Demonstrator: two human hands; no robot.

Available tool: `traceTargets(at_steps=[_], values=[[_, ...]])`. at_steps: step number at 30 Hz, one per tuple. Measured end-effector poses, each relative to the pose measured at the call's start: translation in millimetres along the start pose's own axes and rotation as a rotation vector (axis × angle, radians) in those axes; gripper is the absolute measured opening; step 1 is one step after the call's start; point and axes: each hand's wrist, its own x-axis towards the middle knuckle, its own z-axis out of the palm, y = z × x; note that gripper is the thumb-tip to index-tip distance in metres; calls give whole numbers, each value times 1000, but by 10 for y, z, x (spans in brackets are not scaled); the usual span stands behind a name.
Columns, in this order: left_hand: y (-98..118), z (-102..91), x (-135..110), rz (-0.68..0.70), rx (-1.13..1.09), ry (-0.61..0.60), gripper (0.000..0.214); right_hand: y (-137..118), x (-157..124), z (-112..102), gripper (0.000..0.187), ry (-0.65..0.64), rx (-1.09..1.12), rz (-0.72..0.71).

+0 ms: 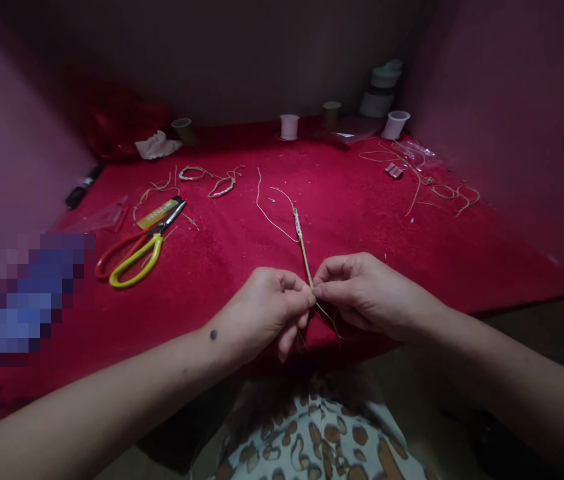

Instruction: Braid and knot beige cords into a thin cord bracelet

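A partly braided cord bracelet (pixel 299 225) stretches away from me over the red cloth. Its far part is white and knotted, its near part plain greenish cord, and thin white tails trail from it. My left hand (pixel 275 303) pinches the near end of the cords between thumb and forefinger. Close against it, my right hand (pixel 362 290) also has thumb and fingertips closed at the same spot on the cord. Loose cord ends hang below the fingers. The fingertips hide the exact point of grip.
Scissors (pixel 142 247) with red and yellow handles lie at the left. Two finished bracelets (pixel 222 187) rest beyond them. Spools, one white (pixel 289 127), and a bottle (pixel 379 90) stand at the back. Loose cords (pixel 447 193) and a binder clip (pixel 394 171) lie at the right.
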Motion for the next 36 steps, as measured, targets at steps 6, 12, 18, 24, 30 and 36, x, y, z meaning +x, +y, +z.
traceTargets(at_steps=[6,12,18,24,30,36], values=[[2,9,9,17,8,6,22,-21,-42,-54,11,-22,-42,40],[4,12,5,33,-7,1,23,-6,-75,-78,8,-18,-55,42],[20,23,4,35,2,12,20,-9,-91,-82,8,18,-82,47],[24,64,4,36,-4,27,17,74,-266,56,14,118,-208,-95],[-14,90,21,30,-51,26,14,429,-541,391,22,174,-589,-391],[-18,123,12,53,-11,75,12,643,-556,490,21,203,-775,-426]])
